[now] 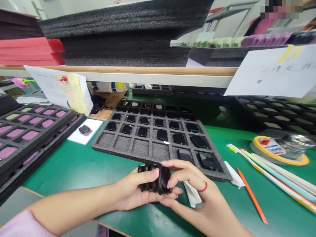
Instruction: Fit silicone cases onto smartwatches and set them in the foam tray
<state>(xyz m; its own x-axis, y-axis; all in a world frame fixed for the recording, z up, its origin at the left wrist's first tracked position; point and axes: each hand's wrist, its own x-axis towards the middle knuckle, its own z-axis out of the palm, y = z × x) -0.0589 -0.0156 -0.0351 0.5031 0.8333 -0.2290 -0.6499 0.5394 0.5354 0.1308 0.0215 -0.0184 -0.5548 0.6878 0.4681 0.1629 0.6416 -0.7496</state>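
My left hand (138, 187) is wrapped round a row of several black, rounded-square watch cases (148, 177) stacked face to back, its thumb pressing on top. At the stack's right end, the fingers of my right hand (190, 187) touch the glossy dark end case (164, 179); the index fingertip is at its upper edge and the thumb is below. Just beyond both hands lies a black foam tray (158, 149) with square compartments. Dark watch cases (162, 135) sit in many of them, while several compartments in the near left row hold nothing.
Foam trays of purple pieces (31, 135) stand at left, beside a white pad (85, 133) bearing one case. At right lie an orange stick (251, 196), toothbrushes (274, 177) and a yellow-rimmed roll (278, 149). A shelf (158, 77) crosses overhead. A white strip (192, 194) lies behind my right hand.
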